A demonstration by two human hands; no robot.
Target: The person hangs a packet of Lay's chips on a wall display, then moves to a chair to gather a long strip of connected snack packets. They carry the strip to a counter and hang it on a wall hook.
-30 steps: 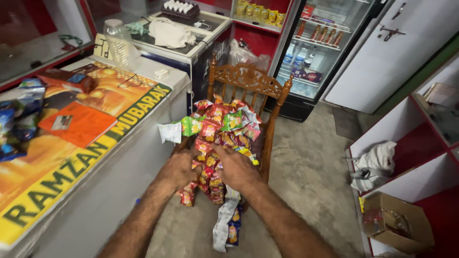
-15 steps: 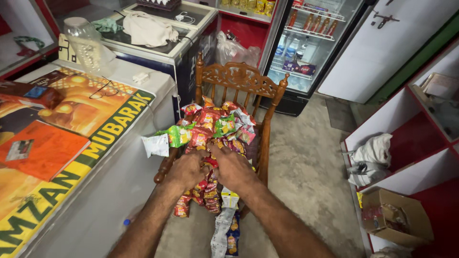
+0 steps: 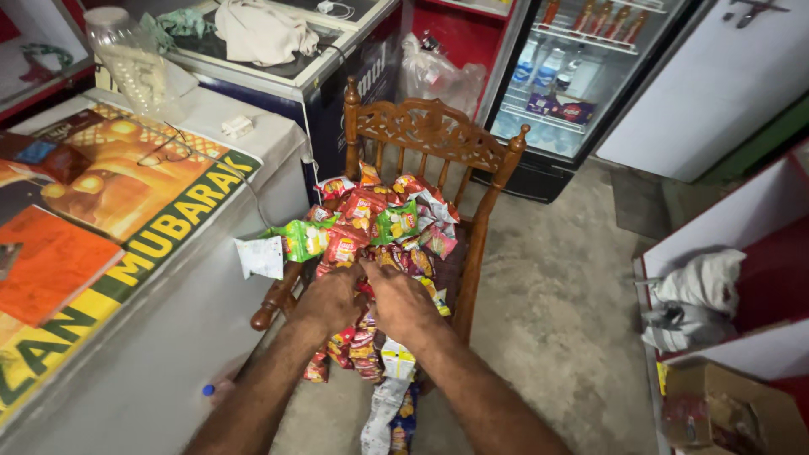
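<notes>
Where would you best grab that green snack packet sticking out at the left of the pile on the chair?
Probably by its free left end. The green snack packet juts out beyond the pile of packets over the wooden chair's left armrest, so that end is clear. Coming from the left, pinch its flat faces between thumb and fingers. Both the left hand and right hand are busy lower in the pile.

Snack packet pile (image 3: 383, 227) on wooden chair (image 3: 434, 126) seat, strips hanging off front edge toward floor (image 3: 556, 312). Left hand (image 3: 330, 297) and right hand (image 3: 403, 303) side by side on pile's front. Worktop (image 3: 194, 278) left of chair, plastic jar (image 3: 131, 63) at its far end. Chest freezer (image 3: 286, 80) behind worktop. Glass-door fridge (image 3: 590, 76) behind chair, to right. Shelves (image 3: 742, 253) far right, cardboard box (image 3: 733, 413) below.
</notes>
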